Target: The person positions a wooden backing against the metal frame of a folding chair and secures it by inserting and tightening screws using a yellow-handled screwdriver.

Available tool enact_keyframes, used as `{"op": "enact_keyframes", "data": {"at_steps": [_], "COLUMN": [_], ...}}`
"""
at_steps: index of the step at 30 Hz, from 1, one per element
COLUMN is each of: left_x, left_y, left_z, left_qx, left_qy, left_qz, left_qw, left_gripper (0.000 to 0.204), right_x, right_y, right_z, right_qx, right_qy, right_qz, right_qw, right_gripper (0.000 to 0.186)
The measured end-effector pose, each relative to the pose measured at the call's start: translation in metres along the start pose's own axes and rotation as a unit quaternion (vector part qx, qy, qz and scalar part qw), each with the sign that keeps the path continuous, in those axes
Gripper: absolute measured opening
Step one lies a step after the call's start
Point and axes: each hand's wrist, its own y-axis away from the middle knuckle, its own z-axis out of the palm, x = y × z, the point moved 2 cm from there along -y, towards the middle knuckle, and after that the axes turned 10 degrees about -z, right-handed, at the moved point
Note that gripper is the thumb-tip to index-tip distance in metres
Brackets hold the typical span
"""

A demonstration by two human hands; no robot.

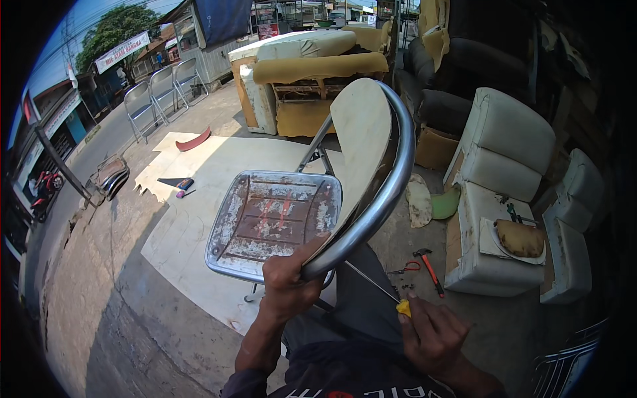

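A folding metal chair stands before me, its rusty, paint-worn seat pan (279,222) bare. Its curved chrome backrest tube (400,176) leans toward me. A thin pale board (361,119) lies against the inner side of that tube. My left hand (290,275) is closed around the lower left end of the tube and the board's edge. In my right hand (434,335) is a screwdriver (403,308) with a yellow handle. Its long shaft points up and left, with the tip close to the tube's underside; whether they touch, I cannot tell.
Under the chair lies a large pale sheet (179,229), with a saw (177,182) and a red curved strip (194,140) on it. A hammer (430,272) and red-handled scissors (406,267) lie on the floor at right, beside a white padded seat (494,265). Old sofas (318,69) stand behind.
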Motion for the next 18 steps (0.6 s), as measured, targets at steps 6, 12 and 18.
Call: {"op": "enact_keyframes", "data": {"at_steps": [6, 12, 18], "left_x": [-0.003, 0.002, 0.003], "left_y": [0.001, -0.001, 0.001], "left_z": [0.001, 0.002, -0.003], "left_qx": [-0.003, 0.014, 0.004], "left_qy": [0.012, -0.005, -0.013], "left_qz": [-0.007, -0.004, -0.013], "left_qw": [1.000, 1.000, 1.000], "left_gripper": [0.043, 0.038, 0.036], "right_x": [0.023, 0.014, 0.018], "right_y": [-0.014, -0.009, -0.003], "right_z": [-0.012, -0.013, -0.006], "right_qx": [-0.161, -0.032, -0.031], "right_qy": [-0.602, -0.229, -0.230], "right_qz": [0.463, 0.086, 0.141], "right_qw": [0.630, 0.969, 0.962], "right_gripper": [0.036, 0.029, 0.037]}}
